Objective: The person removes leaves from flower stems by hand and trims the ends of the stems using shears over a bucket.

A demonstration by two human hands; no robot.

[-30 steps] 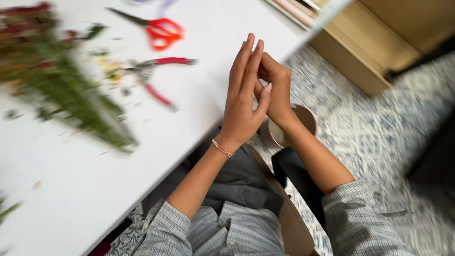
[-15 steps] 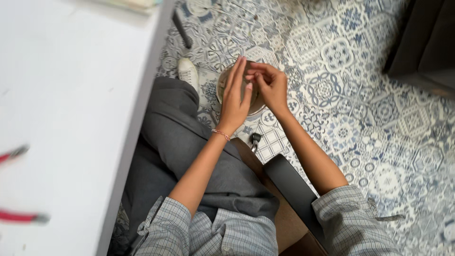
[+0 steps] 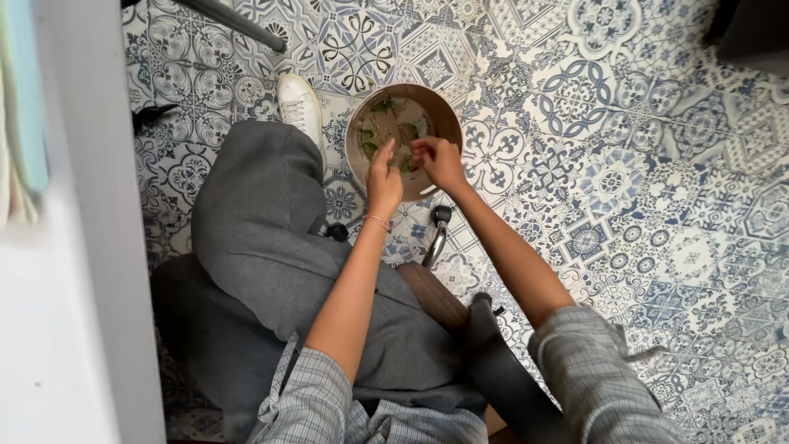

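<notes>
A round brown bin (image 3: pixel 444 117) stands on the patterned tile floor with green leaf scraps (image 3: pixel 393 131) lying inside. Both my hands hover over its near rim. My left hand (image 3: pixel 383 180) has its fingers drawn together and pointing into the bin. My right hand (image 3: pixel 436 160) is beside it, fingers curled and pinched; whether any scrap is between them is too small to tell. The two hands nearly touch.
A white table edge (image 3: pixel 99 247) runs down the left side. My grey trousered leg (image 3: pixel 263 238) and white shoe (image 3: pixel 300 105) lie left of the bin. A chair seat and its caster (image 3: pixel 440 218) sit under me. A dark table leg (image 3: pixel 230 18) crosses the top.
The view swung from the tabletop with scissors and greenery down to the floor. My hands, pressed together before, moved down over the bin and parted slightly.
</notes>
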